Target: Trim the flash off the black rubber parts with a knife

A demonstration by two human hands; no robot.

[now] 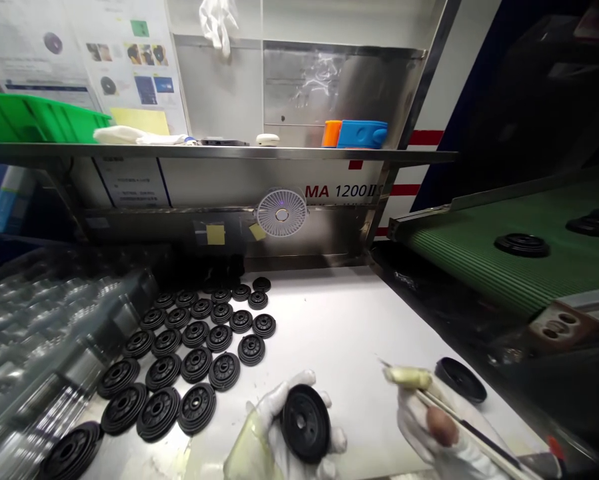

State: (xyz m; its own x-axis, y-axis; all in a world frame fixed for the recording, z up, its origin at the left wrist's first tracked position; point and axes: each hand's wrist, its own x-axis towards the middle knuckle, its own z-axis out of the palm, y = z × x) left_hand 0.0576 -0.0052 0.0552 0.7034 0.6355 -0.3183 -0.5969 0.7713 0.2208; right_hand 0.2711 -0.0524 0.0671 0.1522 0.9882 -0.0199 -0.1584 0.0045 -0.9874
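Note:
My left hand (279, 427), in a white glove, grips a black ribbed rubber disc (305, 423) with a central hole, its flat face tilted towards me. My right hand (439, 427), also gloved, is shut around a long thin tool (472, 427) with a pale yellow wrapped section (407, 378) near its tip. A second black disc (460, 380) lies just beyond that hand, apart from it. Several matching discs (195, 367) stand in close rows on the white work table (339, 333), left of my left hand.
A clear plastic tray stack (44, 333) runs along the left side. On the right, a green belt conveyor (474, 260) carries black discs (522, 245). Behind the table stands a steel machine with a shelf (204, 152), holding a green bin (34, 119), and a small white fan (282, 212).

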